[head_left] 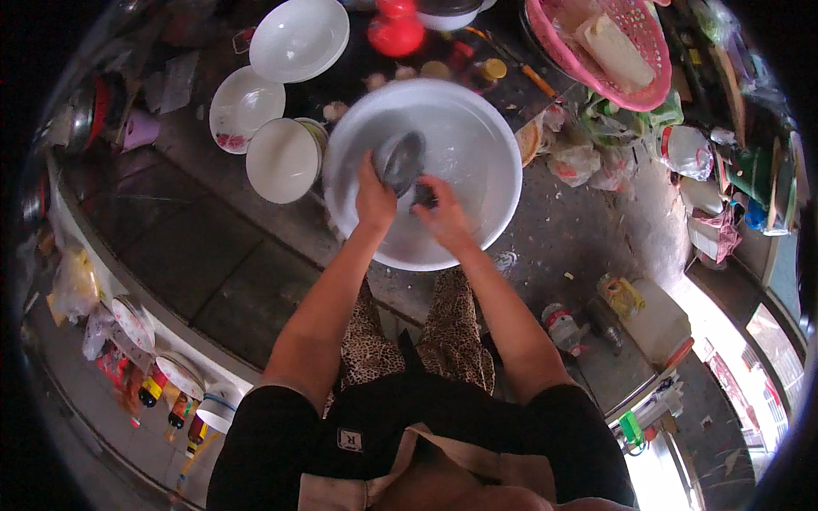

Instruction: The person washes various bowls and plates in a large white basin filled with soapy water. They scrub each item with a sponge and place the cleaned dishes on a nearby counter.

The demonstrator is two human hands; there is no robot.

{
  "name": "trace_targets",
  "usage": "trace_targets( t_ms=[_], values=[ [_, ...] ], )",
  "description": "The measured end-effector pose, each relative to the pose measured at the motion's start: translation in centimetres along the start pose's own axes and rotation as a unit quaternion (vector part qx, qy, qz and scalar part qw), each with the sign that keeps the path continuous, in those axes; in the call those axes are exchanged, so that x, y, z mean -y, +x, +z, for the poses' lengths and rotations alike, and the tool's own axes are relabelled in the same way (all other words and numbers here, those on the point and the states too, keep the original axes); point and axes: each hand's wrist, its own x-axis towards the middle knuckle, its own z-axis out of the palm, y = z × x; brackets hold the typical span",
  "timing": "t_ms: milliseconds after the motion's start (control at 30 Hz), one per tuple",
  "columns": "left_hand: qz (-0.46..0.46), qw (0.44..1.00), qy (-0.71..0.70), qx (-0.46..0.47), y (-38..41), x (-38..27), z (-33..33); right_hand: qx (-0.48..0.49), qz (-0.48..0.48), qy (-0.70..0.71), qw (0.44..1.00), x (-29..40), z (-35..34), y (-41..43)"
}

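A large white basin point(486, 160) stands before me with what looks like water in it. Over its left half, my left hand point(376, 201) grips a small dark grey bowl point(404, 163), tilted with its opening turned to the right. Close to the bowl's lower right side is my right hand point(444, 211), its fingers curled round a small dark object point(425, 197), too blurred to name. Just left of the basin a white bowl point(282, 161) overlaps other dishes. A white dish with a red floral pattern point(247, 105) and a larger white bowl point(299, 39) lie beyond it.
A pink perforated plastic basket point(661, 83) holds a pale wrapped item at the upper right. An orange-handled tool point(537, 81) and a yellow lid point(494, 68) lie behind the basin. Plastic bags point(575, 163) sit to its right. A clear plastic bottle point(563, 329) is at the lower right.
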Motion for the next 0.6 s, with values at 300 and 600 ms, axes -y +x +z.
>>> trace_targets(
  t_ms=[300, 600],
  values=[
    [-0.062, 0.989, -0.067, 0.117, 1.4, 0.0, -0.6, 0.104, -0.181, -0.436, 0.875, -4.6, 0.0, 3.4],
    [-0.296, 0.909, -0.160, 0.246, 2.6, -3.3, -2.1, 0.115, -0.112, -0.367, 0.916, -3.7, 0.4, 0.8]
  ],
)
